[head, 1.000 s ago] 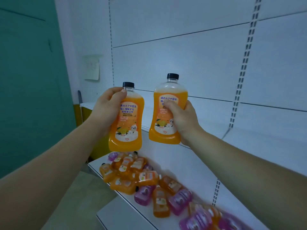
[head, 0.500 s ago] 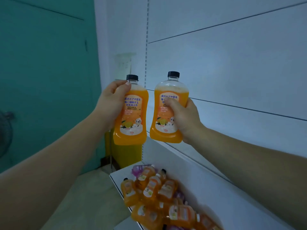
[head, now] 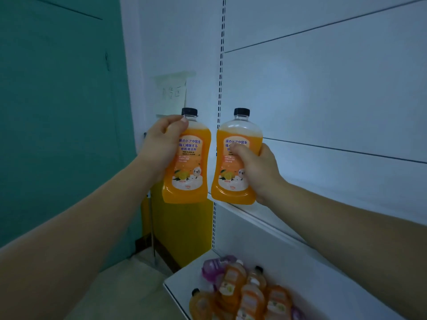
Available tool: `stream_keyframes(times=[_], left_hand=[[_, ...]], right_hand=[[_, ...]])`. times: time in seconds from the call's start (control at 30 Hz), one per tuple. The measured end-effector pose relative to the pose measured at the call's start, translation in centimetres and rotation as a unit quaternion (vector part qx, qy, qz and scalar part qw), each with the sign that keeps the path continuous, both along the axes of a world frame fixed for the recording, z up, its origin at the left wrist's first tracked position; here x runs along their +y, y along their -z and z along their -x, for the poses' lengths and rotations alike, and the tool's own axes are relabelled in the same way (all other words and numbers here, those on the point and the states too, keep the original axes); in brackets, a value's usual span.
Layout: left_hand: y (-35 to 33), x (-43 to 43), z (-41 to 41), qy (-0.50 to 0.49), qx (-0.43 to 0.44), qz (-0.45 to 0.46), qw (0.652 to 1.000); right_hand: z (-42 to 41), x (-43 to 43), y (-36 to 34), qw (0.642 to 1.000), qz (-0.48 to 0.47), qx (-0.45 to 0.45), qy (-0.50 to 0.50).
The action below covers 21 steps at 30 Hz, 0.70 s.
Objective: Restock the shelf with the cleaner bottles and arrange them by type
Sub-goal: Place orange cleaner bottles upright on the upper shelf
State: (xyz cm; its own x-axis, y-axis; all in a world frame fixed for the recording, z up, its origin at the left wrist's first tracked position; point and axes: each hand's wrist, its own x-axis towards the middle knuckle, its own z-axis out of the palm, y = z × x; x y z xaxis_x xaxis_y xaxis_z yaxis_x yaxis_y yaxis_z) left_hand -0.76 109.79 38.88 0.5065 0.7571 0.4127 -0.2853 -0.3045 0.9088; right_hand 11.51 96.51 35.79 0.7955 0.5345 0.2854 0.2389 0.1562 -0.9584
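I hold two upright orange cleaner bottles with black caps in the air. My left hand grips the left orange bottle round its shoulder. My right hand grips the right orange bottle round its middle, its base level with the front edge of the white upper shelf. Both labels face me. Below, on the lower shelf, lies a pile of bottles, mostly orange with some purple ones.
The white back panel rises behind the shelves, with a slotted upright running down it. A paper note is taped left of the upright. A teal wall stands at left, with a yellow object below the bottles.
My view has swung left and slightly up, so the shelving slid right and the pile dropped to the bottom edge. Both hands keep their bottles side by side.
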Motion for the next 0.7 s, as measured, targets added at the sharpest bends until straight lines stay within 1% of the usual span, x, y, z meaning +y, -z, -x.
stream_keyframes(times=[0.33,0.57,0.7], left_hand=[[-0.2,11.2,-5.2,0.051,0.012,-0.023,0.998],[0.1,17.6,-12.0,0.082,0.015,-0.043,0.996],[0.5,20.9,-16.5,0.110,0.018,-0.040,0.993]], right_hand=[[-4.1,10.0,0.5,0.997,0.000,0.008,0.077],[-9.6,16.2,1.8,0.994,0.009,-0.005,0.105],[-12.8,18.6,2.2,0.991,0.015,-0.005,0.133]])
